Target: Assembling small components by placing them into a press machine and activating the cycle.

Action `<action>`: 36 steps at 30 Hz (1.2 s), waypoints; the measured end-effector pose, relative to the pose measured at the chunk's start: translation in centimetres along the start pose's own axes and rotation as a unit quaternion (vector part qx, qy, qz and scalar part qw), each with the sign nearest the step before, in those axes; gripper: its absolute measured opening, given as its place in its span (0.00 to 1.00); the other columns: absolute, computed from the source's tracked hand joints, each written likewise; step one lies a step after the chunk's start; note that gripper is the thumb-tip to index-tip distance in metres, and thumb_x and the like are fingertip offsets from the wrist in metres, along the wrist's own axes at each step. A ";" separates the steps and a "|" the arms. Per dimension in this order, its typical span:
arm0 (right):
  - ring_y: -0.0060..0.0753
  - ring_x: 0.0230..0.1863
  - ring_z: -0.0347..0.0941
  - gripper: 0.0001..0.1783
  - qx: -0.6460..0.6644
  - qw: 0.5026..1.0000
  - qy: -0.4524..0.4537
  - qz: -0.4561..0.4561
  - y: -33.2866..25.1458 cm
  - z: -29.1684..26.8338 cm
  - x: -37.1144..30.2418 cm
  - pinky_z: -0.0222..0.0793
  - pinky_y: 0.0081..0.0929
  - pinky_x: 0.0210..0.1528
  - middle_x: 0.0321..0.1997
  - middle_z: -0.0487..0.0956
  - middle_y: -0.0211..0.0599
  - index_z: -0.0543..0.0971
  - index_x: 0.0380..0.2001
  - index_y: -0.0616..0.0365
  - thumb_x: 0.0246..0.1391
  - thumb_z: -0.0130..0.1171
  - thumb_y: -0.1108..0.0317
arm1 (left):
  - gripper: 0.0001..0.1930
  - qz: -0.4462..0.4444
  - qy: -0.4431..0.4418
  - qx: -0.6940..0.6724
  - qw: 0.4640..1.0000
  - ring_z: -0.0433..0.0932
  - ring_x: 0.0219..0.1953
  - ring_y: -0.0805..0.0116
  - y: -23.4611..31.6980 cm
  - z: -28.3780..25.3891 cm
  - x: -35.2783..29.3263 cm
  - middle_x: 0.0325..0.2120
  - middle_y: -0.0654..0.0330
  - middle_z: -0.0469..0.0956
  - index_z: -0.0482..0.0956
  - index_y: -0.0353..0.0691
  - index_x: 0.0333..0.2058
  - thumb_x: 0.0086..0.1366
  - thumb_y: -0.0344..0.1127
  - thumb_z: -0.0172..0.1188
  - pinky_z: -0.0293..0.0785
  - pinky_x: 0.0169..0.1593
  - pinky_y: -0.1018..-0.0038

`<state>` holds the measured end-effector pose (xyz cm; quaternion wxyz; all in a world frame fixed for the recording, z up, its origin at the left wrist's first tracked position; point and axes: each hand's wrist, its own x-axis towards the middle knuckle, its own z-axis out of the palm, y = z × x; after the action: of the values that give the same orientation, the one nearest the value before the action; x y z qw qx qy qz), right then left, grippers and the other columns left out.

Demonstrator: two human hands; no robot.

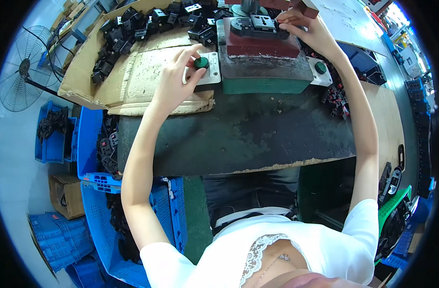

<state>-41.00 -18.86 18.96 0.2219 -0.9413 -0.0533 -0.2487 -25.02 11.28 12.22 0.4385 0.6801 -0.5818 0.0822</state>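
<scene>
In front of me, a black power strip part point(260, 26) with a light socket face lies on a dark red block point(262, 48) on the press base point(267, 85). My right hand point(308, 31) pinches the part's right end between thumb and fingers. To the left, a green push button point(201, 62) sits on a pale metal plate point(213, 67). My left hand point(178, 72) has thumb and index finger closed around this button. Right of the base is a second green push button point(320, 67), with no hand on it.
Several black socket pieces point(116, 43) lie in an open cardboard box point(80, 81) at the left. Small dark and red parts point(337, 102) lie beside the right forearm. Blue crates point(102, 218) stand lower left, near a fan point(25, 67). The dark bench edge point(257, 168) faces my body.
</scene>
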 end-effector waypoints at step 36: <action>0.42 0.38 0.73 0.12 -0.152 0.986 0.026 0.058 -2.4 -1.9 -11.4 0.70 0.31 0.43 0.37 0.75 0.42 0.74 0.37 0.65 0.46 0.59 0.79 | 0.10 0.027 -0.032 0.132 0.990 0.73 0.36 0.57 1.9 0.2 0.8 0.28 0.57 0.75 0.72 0.38 0.32 0.50 0.26 0.61 0.65 0.45 0.65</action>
<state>-52.32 -17.50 15.77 0.0917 -0.9589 0.0457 -0.2647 -26.45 10.75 13.53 0.3236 0.7180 -0.5982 0.1480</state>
